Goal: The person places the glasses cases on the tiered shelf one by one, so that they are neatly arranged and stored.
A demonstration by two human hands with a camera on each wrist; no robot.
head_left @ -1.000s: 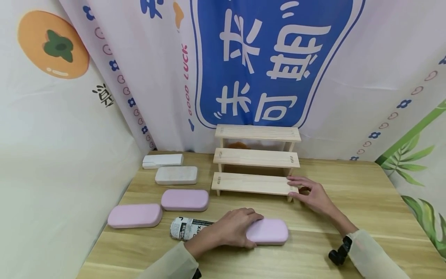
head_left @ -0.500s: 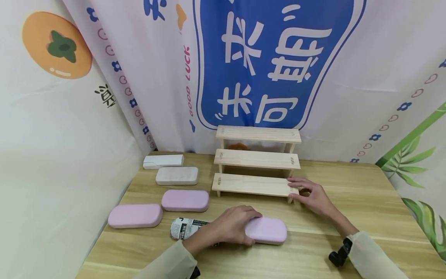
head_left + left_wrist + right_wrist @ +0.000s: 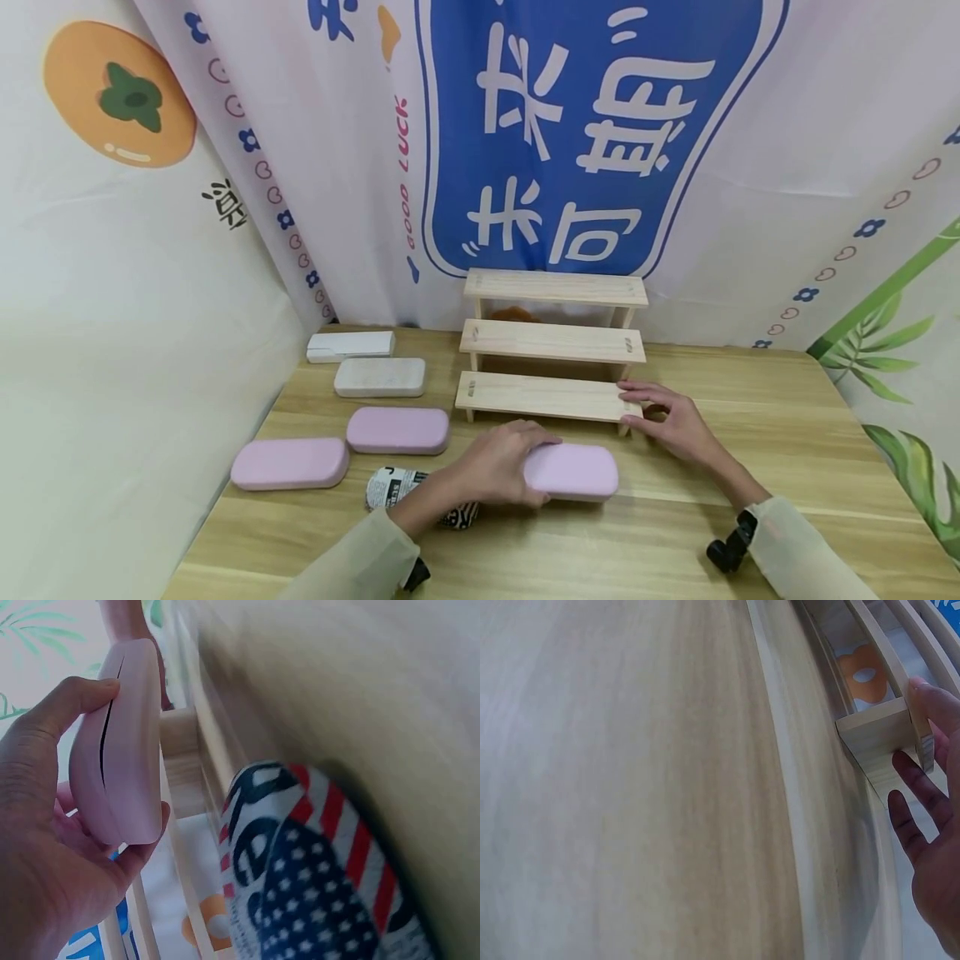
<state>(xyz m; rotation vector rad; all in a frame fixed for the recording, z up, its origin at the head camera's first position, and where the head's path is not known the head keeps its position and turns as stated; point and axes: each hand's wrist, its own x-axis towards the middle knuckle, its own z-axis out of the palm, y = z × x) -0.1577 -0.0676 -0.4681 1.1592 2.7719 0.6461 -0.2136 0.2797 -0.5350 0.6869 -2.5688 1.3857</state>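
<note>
A pink glasses case point(image 3: 576, 471) is gripped by its left end in my left hand point(image 3: 497, 467). The left wrist view shows the thumb on the side of the shut case point(image 3: 135, 750), near its seam, and fingers under the other side; it is raised off the table. My right hand point(image 3: 672, 423) pinches the right end of the lowest step of a three-step wooden display rack point(image 3: 540, 397). In the right wrist view the thumb and fingers lie on either side of that board point(image 3: 921, 735). A newsprint-and-flag-patterned case point(image 3: 390, 490) lies partly hidden beneath my left forearm.
Two more pink cases point(image 3: 291, 463) point(image 3: 397, 431) lie on the table's left side. Behind them are a pale grey case point(image 3: 380, 377) and a white case point(image 3: 351, 346). A printed curtain point(image 3: 360, 167) hangs right behind the rack.
My left hand has lifted the pink glasses case off the table and moved it toward the rack. My right hand stays on the rack's lowest step.
</note>
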